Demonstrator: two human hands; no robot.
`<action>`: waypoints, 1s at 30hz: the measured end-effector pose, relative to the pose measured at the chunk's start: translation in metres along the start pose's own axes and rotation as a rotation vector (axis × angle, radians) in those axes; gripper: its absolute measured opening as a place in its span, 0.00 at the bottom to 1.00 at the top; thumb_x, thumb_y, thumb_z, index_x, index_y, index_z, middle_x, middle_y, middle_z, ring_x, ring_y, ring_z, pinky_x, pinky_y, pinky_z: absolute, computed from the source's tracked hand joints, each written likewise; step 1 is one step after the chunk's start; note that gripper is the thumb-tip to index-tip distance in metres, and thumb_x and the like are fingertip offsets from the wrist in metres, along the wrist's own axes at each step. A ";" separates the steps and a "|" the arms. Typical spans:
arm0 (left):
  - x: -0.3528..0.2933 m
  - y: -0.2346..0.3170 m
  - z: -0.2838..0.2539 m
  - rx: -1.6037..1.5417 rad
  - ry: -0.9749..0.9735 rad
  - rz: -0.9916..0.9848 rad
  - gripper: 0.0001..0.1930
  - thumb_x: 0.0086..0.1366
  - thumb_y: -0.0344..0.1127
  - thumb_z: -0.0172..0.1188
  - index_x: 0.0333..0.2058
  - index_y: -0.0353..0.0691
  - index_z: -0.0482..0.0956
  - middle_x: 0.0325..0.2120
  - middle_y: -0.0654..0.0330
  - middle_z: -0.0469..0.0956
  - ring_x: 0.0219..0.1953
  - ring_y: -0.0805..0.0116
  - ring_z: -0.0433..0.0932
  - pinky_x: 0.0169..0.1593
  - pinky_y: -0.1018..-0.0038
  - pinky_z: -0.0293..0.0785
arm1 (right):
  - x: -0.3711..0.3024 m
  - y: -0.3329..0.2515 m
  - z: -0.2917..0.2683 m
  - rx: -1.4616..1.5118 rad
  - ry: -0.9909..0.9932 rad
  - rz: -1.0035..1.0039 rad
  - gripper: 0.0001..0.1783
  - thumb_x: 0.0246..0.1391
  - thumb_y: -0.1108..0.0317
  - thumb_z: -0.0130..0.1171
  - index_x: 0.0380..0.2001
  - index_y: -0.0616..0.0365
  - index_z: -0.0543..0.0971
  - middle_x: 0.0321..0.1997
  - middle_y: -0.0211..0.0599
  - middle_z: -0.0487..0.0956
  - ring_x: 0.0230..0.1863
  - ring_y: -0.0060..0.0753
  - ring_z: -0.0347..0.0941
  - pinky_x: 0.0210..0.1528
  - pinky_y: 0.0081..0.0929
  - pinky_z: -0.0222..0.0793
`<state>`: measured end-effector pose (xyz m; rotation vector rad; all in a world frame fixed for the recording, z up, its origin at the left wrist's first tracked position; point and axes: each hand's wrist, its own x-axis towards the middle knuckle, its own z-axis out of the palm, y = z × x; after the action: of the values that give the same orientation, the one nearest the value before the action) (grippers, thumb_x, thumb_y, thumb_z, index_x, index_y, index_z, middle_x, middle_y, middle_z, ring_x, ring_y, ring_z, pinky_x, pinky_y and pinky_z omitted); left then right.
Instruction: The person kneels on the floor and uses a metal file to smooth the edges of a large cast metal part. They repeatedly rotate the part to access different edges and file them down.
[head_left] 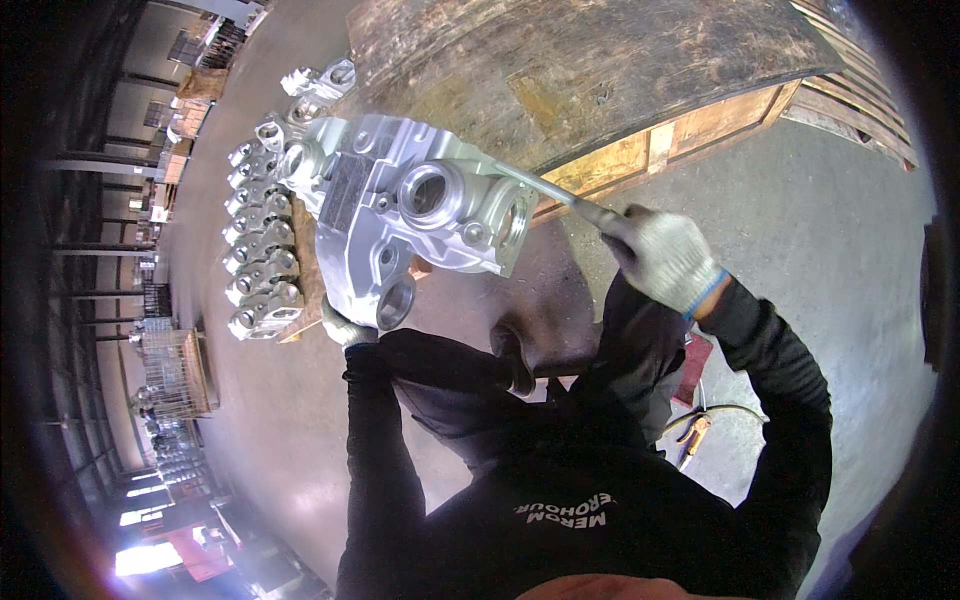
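Observation:
A large silver metal casting [352,236] with several round bores rests at the edge of a worn wooden table. My left hand [346,326], in a white knit glove, grips its lower left end; most of those fingers are hidden behind the metal. In a white glove with a blue cuff, my right hand [668,258] is closed round the handle of a long, slim metal file [548,187]. The file's far end meets the casting's right side, by the flange around the rightmost bore. I cannot tell how far the tip reaches in.
The wooden tabletop [640,60] spreads beyond the casting. Rows of similar castings [262,235] stand to the left. A wooden pallet [855,90] lies at the far right. On the floor near my right leg is a yellow air gun [692,432] with a hose.

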<state>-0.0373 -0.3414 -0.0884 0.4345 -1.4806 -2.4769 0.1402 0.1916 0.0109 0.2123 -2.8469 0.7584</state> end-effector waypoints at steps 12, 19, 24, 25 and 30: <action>0.010 -0.007 -0.006 -0.037 -0.038 0.006 0.24 0.74 0.49 0.50 0.57 0.37 0.79 0.54 0.55 0.81 0.56 0.56 0.80 0.62 0.59 0.75 | -0.006 -0.030 0.057 0.486 0.183 0.165 0.20 0.63 0.72 0.59 0.58 0.63 0.80 0.40 0.66 0.80 0.42 0.60 0.83 0.45 0.41 0.77; 0.011 -0.007 -0.006 -0.032 -0.025 -0.020 0.24 0.74 0.48 0.50 0.59 0.37 0.77 0.57 0.55 0.80 0.58 0.56 0.79 0.63 0.58 0.73 | 0.015 -0.057 0.077 1.089 0.249 0.371 0.26 0.69 0.68 0.57 0.69 0.56 0.73 0.36 0.34 0.84 0.30 0.22 0.78 0.36 0.24 0.78; 0.010 -0.007 -0.005 -0.139 -0.094 -0.087 0.25 0.73 0.49 0.51 0.58 0.37 0.78 0.57 0.54 0.80 0.59 0.54 0.78 0.64 0.56 0.72 | -0.004 -0.071 0.107 1.423 0.136 0.791 0.30 0.71 0.62 0.57 0.73 0.50 0.68 0.21 0.23 0.71 0.14 0.15 0.64 0.17 0.20 0.64; 0.009 -0.008 -0.005 -0.093 -0.064 -0.059 0.25 0.73 0.50 0.50 0.58 0.37 0.78 0.56 0.54 0.80 0.59 0.54 0.78 0.64 0.56 0.73 | -0.005 -0.074 0.111 1.460 0.196 0.713 0.29 0.71 0.62 0.57 0.73 0.50 0.68 0.22 0.22 0.71 0.15 0.15 0.64 0.17 0.21 0.64; 0.009 -0.008 -0.004 -0.023 -0.093 -0.015 0.25 0.73 0.50 0.49 0.56 0.37 0.79 0.55 0.55 0.81 0.58 0.55 0.79 0.63 0.58 0.73 | -0.002 -0.082 0.137 1.479 0.345 0.621 0.28 0.72 0.63 0.57 0.72 0.56 0.70 0.26 0.23 0.73 0.22 0.13 0.65 0.24 0.19 0.66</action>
<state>-0.0444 -0.3438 -0.0989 0.3323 -1.4869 -2.5555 0.1375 0.0524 -0.0665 -0.5772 -1.4576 2.5042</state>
